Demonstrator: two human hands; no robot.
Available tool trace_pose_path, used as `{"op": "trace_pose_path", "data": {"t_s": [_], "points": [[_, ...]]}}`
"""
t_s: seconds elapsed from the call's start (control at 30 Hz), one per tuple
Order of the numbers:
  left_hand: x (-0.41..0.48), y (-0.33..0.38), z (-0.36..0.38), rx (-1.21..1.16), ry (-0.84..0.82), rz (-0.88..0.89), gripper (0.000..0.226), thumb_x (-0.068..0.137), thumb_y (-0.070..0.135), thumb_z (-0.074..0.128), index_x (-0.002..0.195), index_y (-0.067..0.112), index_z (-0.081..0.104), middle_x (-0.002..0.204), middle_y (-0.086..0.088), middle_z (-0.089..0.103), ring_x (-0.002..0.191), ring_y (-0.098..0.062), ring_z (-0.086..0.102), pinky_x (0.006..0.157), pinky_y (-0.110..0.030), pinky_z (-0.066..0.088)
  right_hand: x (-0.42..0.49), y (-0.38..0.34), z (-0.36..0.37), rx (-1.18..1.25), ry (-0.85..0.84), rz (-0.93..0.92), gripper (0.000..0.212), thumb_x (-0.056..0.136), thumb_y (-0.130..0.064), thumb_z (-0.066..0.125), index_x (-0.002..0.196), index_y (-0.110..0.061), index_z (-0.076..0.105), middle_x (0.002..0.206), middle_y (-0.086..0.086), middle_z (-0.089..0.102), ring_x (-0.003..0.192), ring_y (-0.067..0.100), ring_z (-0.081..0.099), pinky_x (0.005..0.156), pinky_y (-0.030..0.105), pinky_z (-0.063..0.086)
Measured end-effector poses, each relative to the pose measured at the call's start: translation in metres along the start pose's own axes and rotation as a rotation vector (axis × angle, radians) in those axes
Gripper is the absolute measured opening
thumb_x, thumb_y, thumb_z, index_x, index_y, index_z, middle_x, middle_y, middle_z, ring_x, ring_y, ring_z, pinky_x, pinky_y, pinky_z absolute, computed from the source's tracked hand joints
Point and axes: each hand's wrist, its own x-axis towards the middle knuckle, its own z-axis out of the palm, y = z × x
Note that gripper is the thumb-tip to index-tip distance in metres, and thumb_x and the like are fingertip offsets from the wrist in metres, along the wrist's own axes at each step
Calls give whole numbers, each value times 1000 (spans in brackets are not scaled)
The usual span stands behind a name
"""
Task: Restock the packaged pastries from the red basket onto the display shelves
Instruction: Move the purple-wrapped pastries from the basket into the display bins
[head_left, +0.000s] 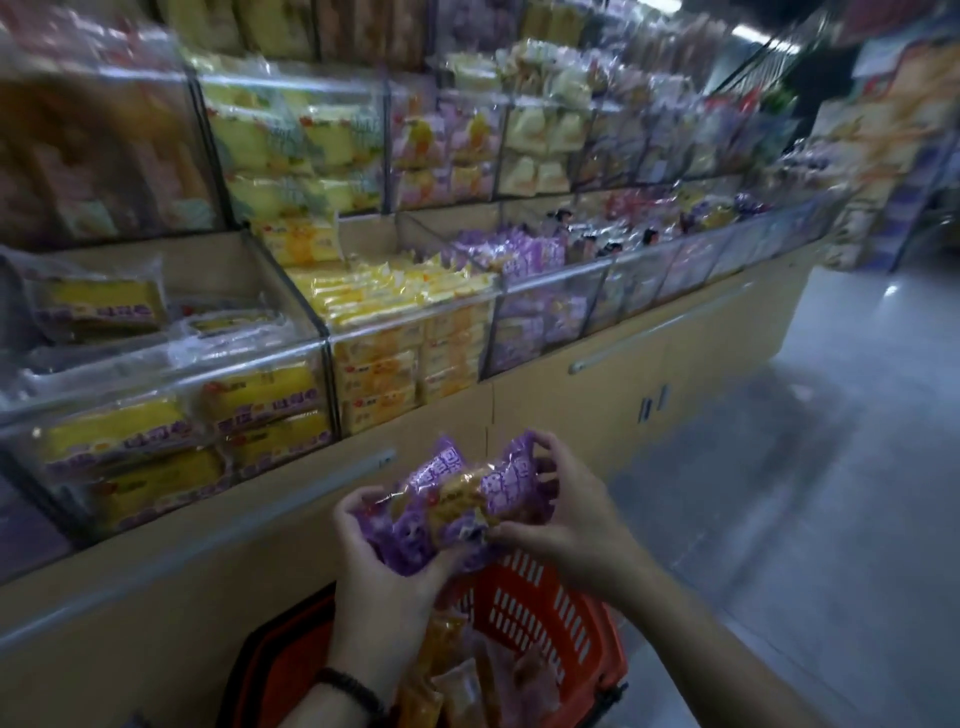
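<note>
Status: mid-restock. Your left hand (379, 561) and right hand (566, 519) both have fingers curled round one bundle of purple-wrapped pastry packets (467, 499), held above the red basket (545, 613) and clear of its rim.

The bundle is not yet on the display shelves (410, 318). Its likely destination is the purple-packet bin (556, 278) on the lower tier, up and to the right of your hands; that bin looks fairly full.

Orange-wrapped packets (457, 675) lie in the basket; blur makes the count unreadable. The yellow-cake bin (156, 382) at left looks only partly filled.

Judgement: the task is partway done. This bundle and the basket's contents are left to shelve.
</note>
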Motion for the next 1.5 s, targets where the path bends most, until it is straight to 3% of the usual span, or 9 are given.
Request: {"op": "trace_pose_path", "data": {"t_s": [0.13,0.27,0.47,0.6,0.77,1.1,1.27,1.4,1.5], "points": [[28,45,25,29,25,195,87,55,22,94,125,28,42,116,12,62,91,5,70,73,-15,58,15,-30,-27,-246,117,-307,115,77,-30,89,161,-58,15,141,-4,35,115,14,58,94,35,59],[59,99,49,167,-23,384,90,60,25,100,126,40,39,107,46,56,96,11,66,74,-32,65,49,-66,-64,-651,227,-485,78,79,-39,86,147,-51,50,154,2,29,138,27,43,106,42,52],[127,150,68,371,-69,617,96,61,34,101,129,41,34,117,14,63,97,-4,70,72,-19,60,112,-95,-97,-818,309,-539,70,82,-30,80,142,-43,47,140,-6,48,123,27,47,89,49,58],[174,179,70,439,-292,593,68,84,44,81,127,49,29,114,11,66,92,-5,74,69,-26,63,163,-108,-133,-780,209,-503,48,85,-28,80,125,-37,54,120,-8,55,110,23,51,88,48,55],[245,192,64,540,-319,586,59,96,7,71,124,41,32,95,-18,69,75,-34,72,56,-47,63,230,-106,-173,-738,206,-425,40,86,-20,80,121,-30,64,115,-6,62,108,22,56,94,49,52],[344,175,39,471,-205,646,65,89,8,79,113,53,38,93,-25,69,77,-42,72,62,-60,62,319,-80,-182,-1283,63,-281,50,97,-38,68,142,-50,49,157,-11,47,147,28,26,117,53,24],[351,163,41,503,-254,665,62,88,10,81,123,43,40,86,-5,76,70,-26,77,58,-51,63,348,-56,-167,-1334,-101,-113,51,95,-11,69,134,-43,62,147,4,47,129,30,54,100,49,56],[344,163,46,526,-260,655,61,90,10,79,124,41,39,84,-4,75,68,-24,76,60,-54,63,361,-57,-164,-1270,-284,19,34,99,-2,52,127,-16,66,116,7,65,105,26,62,89,37,53],[346,162,46,513,-277,611,61,90,8,78,125,40,39,85,-3,75,70,-26,76,60,-54,64,362,-81,-174,-1236,-335,72,59,97,-1,51,150,-27,53,143,8,60,120,30,64,99,42,57]]}}
